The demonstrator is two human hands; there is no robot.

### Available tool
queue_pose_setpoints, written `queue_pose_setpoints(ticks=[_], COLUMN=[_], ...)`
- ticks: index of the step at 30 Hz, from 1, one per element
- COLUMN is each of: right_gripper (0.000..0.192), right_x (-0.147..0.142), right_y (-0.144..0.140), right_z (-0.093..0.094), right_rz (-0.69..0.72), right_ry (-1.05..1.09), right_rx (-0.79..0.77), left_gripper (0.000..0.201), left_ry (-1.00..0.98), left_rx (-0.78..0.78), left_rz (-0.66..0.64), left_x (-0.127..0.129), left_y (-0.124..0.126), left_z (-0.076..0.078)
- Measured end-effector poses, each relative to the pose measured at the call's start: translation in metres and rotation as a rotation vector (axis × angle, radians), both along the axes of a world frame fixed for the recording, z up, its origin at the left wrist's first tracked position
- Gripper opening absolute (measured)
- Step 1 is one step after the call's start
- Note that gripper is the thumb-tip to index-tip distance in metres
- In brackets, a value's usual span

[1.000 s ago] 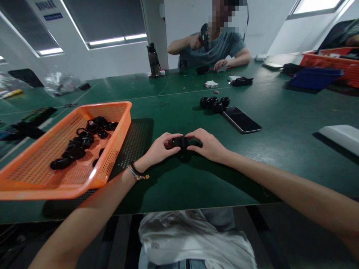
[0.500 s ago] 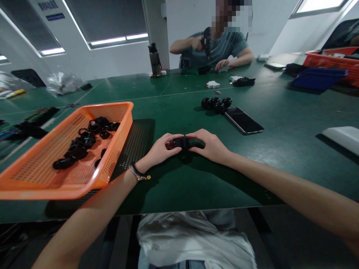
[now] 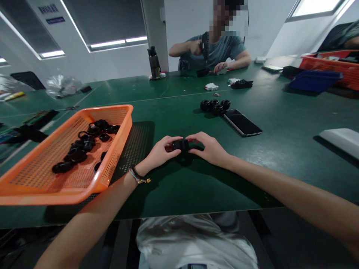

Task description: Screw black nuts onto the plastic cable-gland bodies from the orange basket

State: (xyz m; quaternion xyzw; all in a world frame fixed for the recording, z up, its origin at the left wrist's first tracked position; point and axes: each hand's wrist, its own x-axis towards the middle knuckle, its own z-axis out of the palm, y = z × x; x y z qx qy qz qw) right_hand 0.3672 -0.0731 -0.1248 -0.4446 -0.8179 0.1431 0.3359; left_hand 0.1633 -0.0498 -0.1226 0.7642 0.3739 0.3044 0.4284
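Between my two hands, just above the green table [image 3: 168,186], is a small black part [image 3: 180,145] with a blocky outline; its exact kind cannot be made out. My left hand [image 3: 162,149] pinches it from the left with thumb and fingers. From the right, the fingertips of my right hand [image 3: 209,147] close on its other end. Left of my hands stands an orange perforated basket [image 3: 92,196] with several black parts [image 3: 77,149] in it, some rounded, some with loops. Beyond my right hand sits a cluster of several round black parts [image 3: 217,109].
A phone [image 3: 242,122] lies beside the round parts. Across the table a person [image 3: 224,56] holds a dark power tool [image 3: 205,48]. A bottle [image 3: 154,63], a blue bin [image 3: 315,79] and a red crate [image 3: 333,67] stand farther back. A white object [image 3: 342,138] lies at right.
The view has shifted slightly. Both hands stay on the black part, with the right fingertips adjusting a little at its right end. Across the table, the power tool sits slightly lower.
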Motion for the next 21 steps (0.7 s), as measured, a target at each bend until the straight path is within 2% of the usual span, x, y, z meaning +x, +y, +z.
queue_pose_setpoints(ticks=[21], right_gripper=[0.028], right_x=[0.0018], right_y=[0.0006], right_z=[0.0001], right_rz=[0.015], right_ry=[-0.029], right_rx=[-0.022], left_gripper=[0.040], left_ry=[0.014], left_rx=[0.002], left_rz=[-0.009], left_x=[-0.0002], left_y=[0.0000], left_z=[0.0004])
